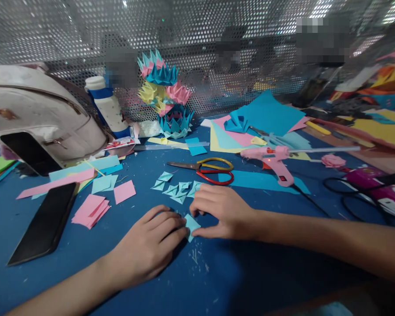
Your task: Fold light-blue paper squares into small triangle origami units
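A small light-blue square of paper [192, 228] lies on the blue table between my two hands. My left hand [148, 241] has its fingers bent together on the paper's left edge; its thumb is mostly hidden. From the right, my right hand [228, 213] curls in, with the thumb at the paper's right corner and the fingers near its top. Just beyond are several folded light-blue paper pieces [177, 192], partly behind my right hand. Scissors [213, 169] with one yellow and one red handle rest behind them.
On the left lie pink paper squares [91, 210], a black phone-like slab [46, 224] and a backpack [36, 105]. Toward the back stand a bottle [107, 107] and a folded-paper flower stack [174, 120]. A pink glue gun [271, 158] trails its cord at right, near a purple power strip [375, 186].
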### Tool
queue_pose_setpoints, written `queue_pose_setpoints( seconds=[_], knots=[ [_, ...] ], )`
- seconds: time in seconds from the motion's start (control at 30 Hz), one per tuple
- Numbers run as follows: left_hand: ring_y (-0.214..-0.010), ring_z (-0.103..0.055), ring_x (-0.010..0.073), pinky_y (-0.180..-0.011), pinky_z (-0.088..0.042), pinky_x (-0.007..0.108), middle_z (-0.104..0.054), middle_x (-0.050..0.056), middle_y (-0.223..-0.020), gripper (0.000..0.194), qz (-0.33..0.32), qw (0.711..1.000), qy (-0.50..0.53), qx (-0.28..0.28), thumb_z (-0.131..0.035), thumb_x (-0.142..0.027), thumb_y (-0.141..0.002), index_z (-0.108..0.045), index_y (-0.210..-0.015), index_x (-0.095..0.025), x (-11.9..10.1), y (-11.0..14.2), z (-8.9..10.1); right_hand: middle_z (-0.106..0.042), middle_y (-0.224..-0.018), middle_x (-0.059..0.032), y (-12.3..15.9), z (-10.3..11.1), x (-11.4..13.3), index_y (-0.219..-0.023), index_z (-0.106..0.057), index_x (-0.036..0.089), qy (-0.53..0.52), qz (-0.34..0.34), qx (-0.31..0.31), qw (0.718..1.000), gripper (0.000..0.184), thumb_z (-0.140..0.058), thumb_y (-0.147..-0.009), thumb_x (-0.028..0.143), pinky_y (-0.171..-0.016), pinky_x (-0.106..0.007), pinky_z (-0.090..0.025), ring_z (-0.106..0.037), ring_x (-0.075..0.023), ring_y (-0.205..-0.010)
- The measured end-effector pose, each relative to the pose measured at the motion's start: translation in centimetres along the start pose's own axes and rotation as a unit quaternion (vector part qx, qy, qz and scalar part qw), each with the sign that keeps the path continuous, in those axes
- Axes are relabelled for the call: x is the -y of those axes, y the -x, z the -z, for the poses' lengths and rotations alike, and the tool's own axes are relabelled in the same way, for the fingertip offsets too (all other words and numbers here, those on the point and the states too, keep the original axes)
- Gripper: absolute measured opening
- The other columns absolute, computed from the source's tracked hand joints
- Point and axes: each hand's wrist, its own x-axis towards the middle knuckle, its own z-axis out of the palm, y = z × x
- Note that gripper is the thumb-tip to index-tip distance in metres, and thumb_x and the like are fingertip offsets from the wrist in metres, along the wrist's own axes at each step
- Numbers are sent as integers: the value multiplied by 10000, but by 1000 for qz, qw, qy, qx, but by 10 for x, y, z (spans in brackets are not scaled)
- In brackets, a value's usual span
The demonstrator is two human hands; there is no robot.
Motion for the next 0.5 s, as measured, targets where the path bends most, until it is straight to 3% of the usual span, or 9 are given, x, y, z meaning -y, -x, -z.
queue_pose_setpoints(
  seconds=[0.2, 0.5],
  knots=[
    [-1141, -586, 247, -1041, -433, 475, -650, 141, -1224, 411, -4, 1000, -15, -17, -375, -70, -935, -539, -1312, -76, 1, 2, 0, -626, -817, -21, -1, -2, 7, -897, -630, 163, 72, 14, -6, 997, 200, -594, -944, 354, -701, -289, -363, -467, -169, -776],
    [-1133, -606, 263, -1037, -439, 515, -664, 131, -1239, 393, 10, 999, -31, -9, -375, -79, -960, -563, -1306, -78, -1, 2, 0, -589, -732, -5, -2, -3, 6, -739, -612, 181, 155, 77, -3, 985, 320, -470, -1017, 248, -632, -320, -272, -396, -161, -699]
  ],
)
